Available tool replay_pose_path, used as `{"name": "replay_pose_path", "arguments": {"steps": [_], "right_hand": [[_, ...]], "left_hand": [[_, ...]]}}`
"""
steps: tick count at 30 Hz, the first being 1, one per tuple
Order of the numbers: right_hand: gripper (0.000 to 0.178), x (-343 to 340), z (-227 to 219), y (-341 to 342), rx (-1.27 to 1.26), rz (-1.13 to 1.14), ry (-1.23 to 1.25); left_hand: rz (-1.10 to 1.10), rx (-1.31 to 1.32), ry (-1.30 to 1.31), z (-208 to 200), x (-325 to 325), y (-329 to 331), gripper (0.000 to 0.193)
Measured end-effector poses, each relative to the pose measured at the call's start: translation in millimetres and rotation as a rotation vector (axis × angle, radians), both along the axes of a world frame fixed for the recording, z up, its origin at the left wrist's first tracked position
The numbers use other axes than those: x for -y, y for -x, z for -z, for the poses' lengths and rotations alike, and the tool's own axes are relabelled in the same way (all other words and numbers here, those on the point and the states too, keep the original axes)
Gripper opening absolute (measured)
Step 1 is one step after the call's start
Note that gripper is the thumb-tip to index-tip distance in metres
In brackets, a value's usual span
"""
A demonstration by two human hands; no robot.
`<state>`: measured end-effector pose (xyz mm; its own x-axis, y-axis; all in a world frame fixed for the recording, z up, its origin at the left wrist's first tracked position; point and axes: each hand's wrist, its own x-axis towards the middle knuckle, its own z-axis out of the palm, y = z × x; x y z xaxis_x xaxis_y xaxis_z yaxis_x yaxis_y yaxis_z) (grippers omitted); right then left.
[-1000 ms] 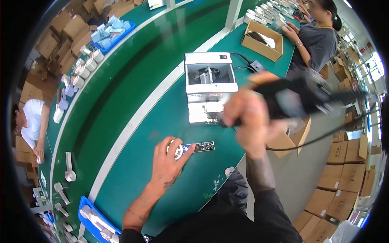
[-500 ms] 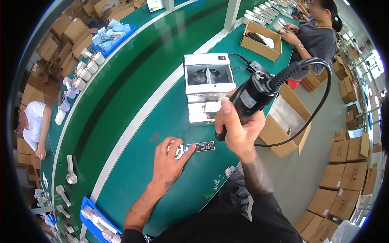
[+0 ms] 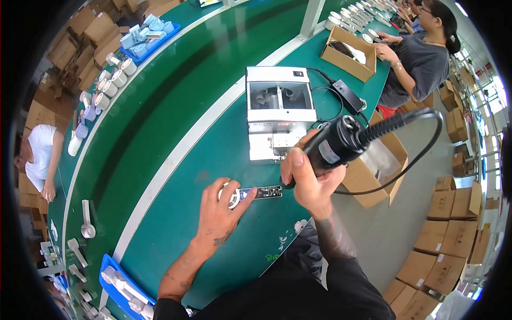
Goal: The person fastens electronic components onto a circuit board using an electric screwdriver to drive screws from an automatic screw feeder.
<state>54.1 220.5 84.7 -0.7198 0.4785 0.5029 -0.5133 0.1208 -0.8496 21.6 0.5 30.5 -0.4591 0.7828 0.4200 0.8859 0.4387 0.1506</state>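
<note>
My left hand (image 3: 214, 212) lies on the green bench, its fingers curled round a white ring-shaped plastic piece (image 3: 229, 196). A narrow black circuit board (image 3: 269, 192) extends right from that piece, under my thumb and index side. My right hand (image 3: 310, 184) grips a black electric screwdriver (image 3: 333, 143), tilted with its nose down to the left, by the board's right end. Whether its bit touches anything is hidden by my fingers. Just beyond my hands stands a white screw feeder machine (image 3: 278, 114), with small metal parts at its front.
The screwdriver's thick cable (image 3: 421, 165) loops to the right. An open carton (image 3: 373, 186) stands beside the bench, another (image 3: 349, 58) on it further back. A blue tray (image 3: 120, 288) of white handles sits at lower left. Co-workers are at far right (image 3: 421, 64) and left (image 3: 41, 154).
My right hand has lowered the screwdriver slightly, its nose nearer the board's right end. My left hand has stayed nearly still on the white piece. The whole view has shifted a little.
</note>
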Motion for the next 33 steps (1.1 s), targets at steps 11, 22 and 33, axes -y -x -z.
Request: {"name": "replay_pose_path", "arguments": {"steps": [11, 22, 33], "right_hand": [[0.038, -9.4, -25.6, -13.1, -0.191, -0.154, 0.071], [0.016, -0.2, -64.3, 40.6, -0.082, 0.028, 0.013], [0.014, 48.3, -29.1, 30.5, -0.042, -0.214, 0.129]], "left_hand": [[-0.145, 0.366, -0.458, 18.5, -6.1, -1.1, 0.068], [-0.061, 0.49, -0.479, 29.6, -6.8, -6.8, 0.085], [-0.005, 0.458, -0.447, 39.2, -3.6, -3.7, 0.109]]}}
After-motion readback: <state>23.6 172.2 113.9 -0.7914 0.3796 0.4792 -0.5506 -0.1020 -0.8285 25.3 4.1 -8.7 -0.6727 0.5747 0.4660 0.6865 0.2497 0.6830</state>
